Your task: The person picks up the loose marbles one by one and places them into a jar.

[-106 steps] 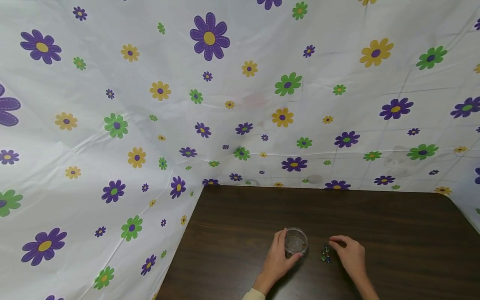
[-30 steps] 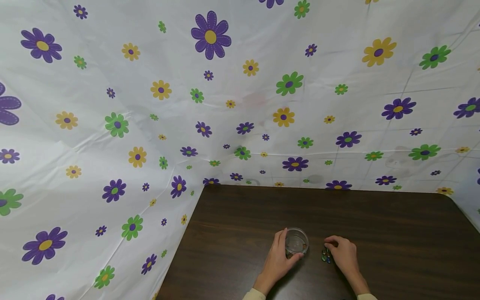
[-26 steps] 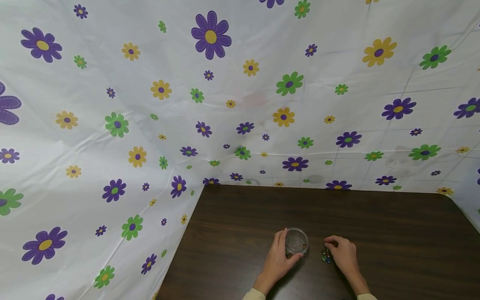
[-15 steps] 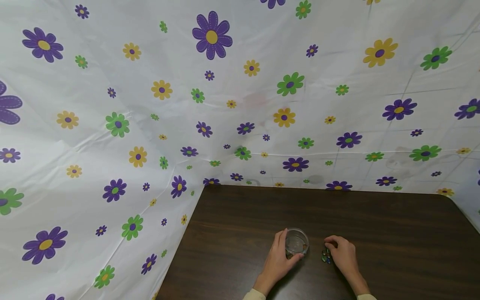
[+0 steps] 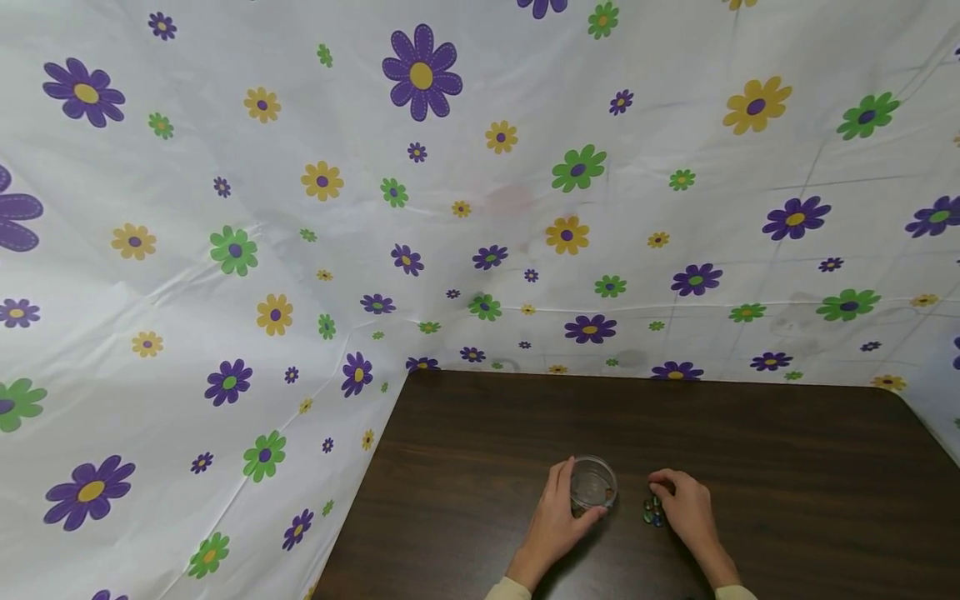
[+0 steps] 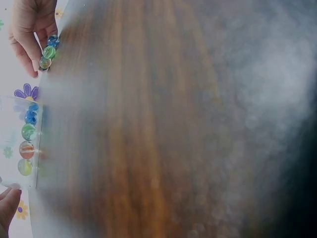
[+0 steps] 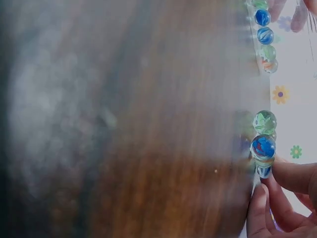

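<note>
My left hand [image 5: 553,521] curls round a clear round container [image 5: 592,483], thumb at its near side and fingers on its left. Several glass marbles lie inside it; the left wrist view shows a blue marble [image 6: 30,117], a green marble [image 6: 28,132] and an orange marble [image 6: 26,149] through the wall. Right of the container, a small cluster of marbles [image 5: 649,517] rests on the table. My right hand [image 5: 688,507] is at the cluster's right side, pinching a blue-and-white marble [image 7: 264,171] between thumb and fingers. A red-and-blue marble [image 7: 263,147] sits just in front of it.
The dark wood-grain table [image 5: 480,433] runs back to a white curtain [image 5: 480,167] printed with purple, green and yellow flowers. The curtain also closes off the left side. Both wrist views are mostly filled by blurred tabletop.
Since the oldest frame my right hand has shifted left, closer over the marble cluster. It has stayed nearly still through the last second. My left hand keeps its grip on the container.
</note>
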`<state>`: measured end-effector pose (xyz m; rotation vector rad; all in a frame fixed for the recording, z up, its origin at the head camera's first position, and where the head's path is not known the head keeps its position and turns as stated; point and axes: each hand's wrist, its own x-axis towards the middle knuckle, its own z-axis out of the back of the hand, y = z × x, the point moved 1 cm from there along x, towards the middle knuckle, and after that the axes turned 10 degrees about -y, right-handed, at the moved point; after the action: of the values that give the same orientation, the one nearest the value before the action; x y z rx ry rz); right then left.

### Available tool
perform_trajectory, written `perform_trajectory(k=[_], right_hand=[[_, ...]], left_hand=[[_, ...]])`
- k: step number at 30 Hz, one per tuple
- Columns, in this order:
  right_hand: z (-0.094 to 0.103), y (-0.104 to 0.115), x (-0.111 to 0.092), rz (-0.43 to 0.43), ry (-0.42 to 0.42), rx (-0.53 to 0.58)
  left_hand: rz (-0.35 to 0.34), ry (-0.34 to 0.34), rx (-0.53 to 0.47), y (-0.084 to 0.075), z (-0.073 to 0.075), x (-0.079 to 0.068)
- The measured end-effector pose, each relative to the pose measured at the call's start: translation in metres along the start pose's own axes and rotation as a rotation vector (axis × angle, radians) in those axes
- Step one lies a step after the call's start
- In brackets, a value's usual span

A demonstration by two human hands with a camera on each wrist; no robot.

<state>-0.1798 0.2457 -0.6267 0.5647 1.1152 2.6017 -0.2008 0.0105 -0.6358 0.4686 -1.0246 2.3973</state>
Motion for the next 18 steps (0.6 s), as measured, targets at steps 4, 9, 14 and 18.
perform_trajectory(k=[4,9,14,18], right_hand=[[0.0,-0.0038,0.0004,0.017,-0.041,-0.01],[0.0035,-0.0057,0.001,0.051,-0.086,-0.002],[0.0073,-0.0027,0.0002,0.014,-0.063,0.011],[0.0096,0.0006,-0.0018,-0.023,-0.048,0.014]], left_hand=[[-0.001,0.003,-0.003,0.0004,0.0002,0.0005],[0.001,-0.009,-0.004,0.0005,0.0008,0.0015],[0.005,-0.008,-0.006,0.0004,0.0013,0.0013],[0.012,0.005,-0.013,0.0001,0.0013,0.0001]])
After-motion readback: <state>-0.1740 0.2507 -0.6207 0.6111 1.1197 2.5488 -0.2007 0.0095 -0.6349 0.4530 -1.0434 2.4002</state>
